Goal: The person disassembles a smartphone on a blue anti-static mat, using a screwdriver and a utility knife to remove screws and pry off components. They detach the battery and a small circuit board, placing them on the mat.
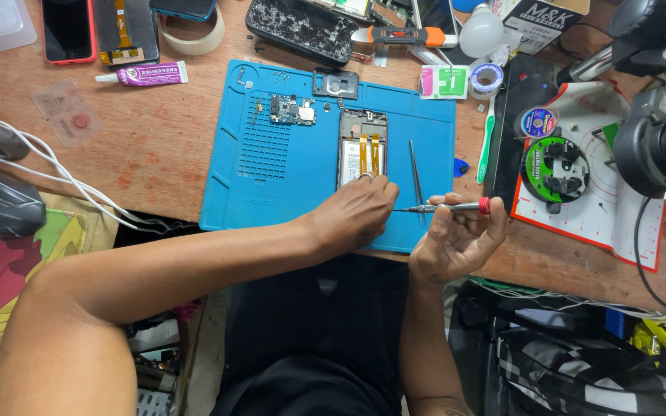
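An opened phone [362,146] lies on a blue work mat [271,169], its battery and orange flex cables exposed. My left hand [356,212] rests palm down on the phone's near end, covering it. My right hand [456,239] holds a small screwdriver [449,206] with a red cap, lying level with its tip pointing left toward the left hand. Metal tweezers [416,169] lie on the mat just right of the phone. A small circuit board [292,110] and a black frame piece [336,83] lie further back on the mat.
Behind the mat lie a cracked phone [302,29], a red phone [68,29], a glue tube [144,75] and a tape roll [194,35]. To the right are a green round holder [555,168] on a white-red mat and a black microscope [657,115]. White cables [63,181] cross the left table edge.
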